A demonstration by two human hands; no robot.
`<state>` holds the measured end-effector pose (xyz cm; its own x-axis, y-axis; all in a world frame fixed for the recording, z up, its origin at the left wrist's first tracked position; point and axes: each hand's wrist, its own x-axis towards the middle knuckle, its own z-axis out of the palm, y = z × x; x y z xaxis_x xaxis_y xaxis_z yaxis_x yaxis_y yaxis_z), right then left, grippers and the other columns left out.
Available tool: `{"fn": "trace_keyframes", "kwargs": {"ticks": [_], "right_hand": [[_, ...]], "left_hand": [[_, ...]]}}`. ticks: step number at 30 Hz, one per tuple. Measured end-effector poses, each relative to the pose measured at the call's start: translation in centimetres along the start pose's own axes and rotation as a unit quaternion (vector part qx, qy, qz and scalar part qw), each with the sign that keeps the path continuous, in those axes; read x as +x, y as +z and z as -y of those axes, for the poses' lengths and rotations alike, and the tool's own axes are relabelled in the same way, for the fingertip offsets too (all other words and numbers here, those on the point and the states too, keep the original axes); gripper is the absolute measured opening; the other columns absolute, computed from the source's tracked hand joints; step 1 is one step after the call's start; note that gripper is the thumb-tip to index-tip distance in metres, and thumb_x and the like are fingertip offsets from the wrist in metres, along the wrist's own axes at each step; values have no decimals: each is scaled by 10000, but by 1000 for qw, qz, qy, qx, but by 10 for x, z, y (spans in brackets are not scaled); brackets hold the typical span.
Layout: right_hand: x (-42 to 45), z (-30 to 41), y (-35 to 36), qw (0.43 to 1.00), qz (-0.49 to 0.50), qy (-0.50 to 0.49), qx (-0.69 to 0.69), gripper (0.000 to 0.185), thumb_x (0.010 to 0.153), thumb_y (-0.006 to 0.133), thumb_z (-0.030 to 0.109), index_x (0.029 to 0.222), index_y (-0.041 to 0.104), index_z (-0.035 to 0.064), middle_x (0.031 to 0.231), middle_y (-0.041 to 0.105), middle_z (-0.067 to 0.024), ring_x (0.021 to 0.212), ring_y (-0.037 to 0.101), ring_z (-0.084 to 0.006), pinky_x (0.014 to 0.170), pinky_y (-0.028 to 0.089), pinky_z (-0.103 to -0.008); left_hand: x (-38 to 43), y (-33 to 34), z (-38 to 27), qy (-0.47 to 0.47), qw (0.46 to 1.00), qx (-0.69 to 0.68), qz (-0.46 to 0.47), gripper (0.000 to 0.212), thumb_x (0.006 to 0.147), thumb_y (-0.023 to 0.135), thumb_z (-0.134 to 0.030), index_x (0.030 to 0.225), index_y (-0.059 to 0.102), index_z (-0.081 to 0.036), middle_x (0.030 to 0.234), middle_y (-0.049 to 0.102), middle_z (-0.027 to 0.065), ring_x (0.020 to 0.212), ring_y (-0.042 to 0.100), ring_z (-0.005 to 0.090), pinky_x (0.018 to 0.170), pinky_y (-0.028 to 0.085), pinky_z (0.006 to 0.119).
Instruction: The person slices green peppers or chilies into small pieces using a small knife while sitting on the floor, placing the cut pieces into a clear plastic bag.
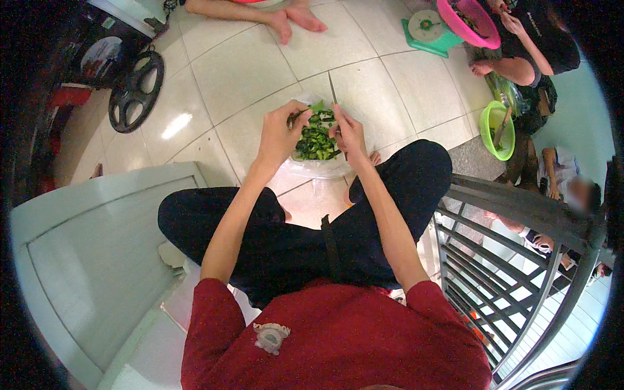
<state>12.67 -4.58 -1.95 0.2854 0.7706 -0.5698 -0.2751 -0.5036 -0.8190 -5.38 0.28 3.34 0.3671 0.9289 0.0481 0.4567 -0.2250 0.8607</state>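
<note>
Cut pieces of leafy green vegetable (317,141) lie in a clear plastic container (312,170) on the tiled floor between my knees. Over its left side, my left hand (282,127) pinches a dark green stem (296,116) between thumb and fingers. My right hand (352,134) grips a knife (332,87) at the container's right side. The thin blade points away from me, past the far rim. Most of the handle is hidden in my fingers. Whether the container is a bowl or a bag-lined basin, I cannot tell.
A green kitchen scale (429,30) stands far right beside a pink basin (470,24). A lime-green basket (497,130) holds greens and a wooden-handled tool. A black steering wheel (135,92) lies left. Metal railings (492,253) flank my right; a pale panel (112,243) my left. Other people sit nearby.
</note>
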Motion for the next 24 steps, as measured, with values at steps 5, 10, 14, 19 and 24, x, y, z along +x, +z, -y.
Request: {"fn": "trace_keyframes", "kwargs": {"ticks": [5,10,14,19,24], "right_hand": [[17,-27,-3,985,-32,-132,-106,310,904,733,382,977,759,82,639,634,12,515,533,-66,482,391,-240],[18,-34,5,955,-19,-258,-143,271,893,755,312,972,764,53,641,636,-3,584,573,-92,550,434,-280],[12,-23,10,958,2,-186,-217,369,996,607,363,932,733,22,707,592,12,672,507,-77,624,412,-272],[13,-24,8,965,26,-207,-158,484,1065,425,443,845,594,45,739,508,18,668,407,-79,617,358,-259],[-3,-12,12,970,104,-190,-105,522,1075,389,447,788,503,25,686,398,-5,678,373,-119,635,358,-306]], "left_hand": [[6,5,7,19,994,-108,-17,123,949,651,-146,938,675,-27,707,684,36,623,599,92,558,420,261],[6,6,18,3,988,-156,-8,146,970,634,-172,938,673,-35,729,683,11,653,607,70,563,431,244],[8,7,30,-19,985,-171,-18,178,993,606,-189,955,649,-20,710,665,19,618,576,70,549,425,239],[13,20,46,-31,979,-198,-29,194,1015,571,-194,944,592,-14,687,617,4,575,519,70,535,408,243],[11,14,36,-84,951,-297,-15,202,1038,536,-200,932,551,-29,687,545,-12,567,467,68,527,367,237]]}}
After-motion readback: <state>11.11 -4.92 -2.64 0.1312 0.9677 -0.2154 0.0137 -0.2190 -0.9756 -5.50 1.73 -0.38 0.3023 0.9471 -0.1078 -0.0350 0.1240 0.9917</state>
